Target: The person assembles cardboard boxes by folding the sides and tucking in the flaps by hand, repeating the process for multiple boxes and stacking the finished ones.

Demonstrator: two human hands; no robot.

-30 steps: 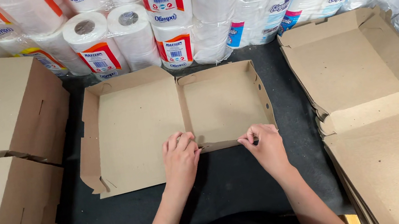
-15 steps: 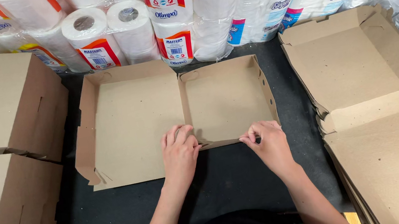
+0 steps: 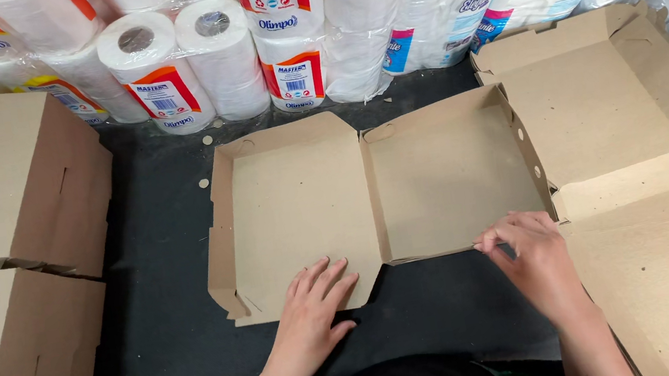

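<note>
Dark tabletop (image 3: 162, 264) — open cardboard box (image 3: 370, 192), paper-roll packs (image 3: 220, 56) lying on it.

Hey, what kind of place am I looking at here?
Probably a packing or stockroom area: wrapped packs of white paper rolls are stacked along the back, flat brown cardboard boxes are piled at both sides, and an open brown cardboard tray-box lies on the dark work table.

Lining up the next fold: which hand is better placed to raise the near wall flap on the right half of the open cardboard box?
Right. The right hand already pinches the near edge of the box at its right half, likely ready to lift. The left hand lies flat on the left panel, holding it down.
</note>
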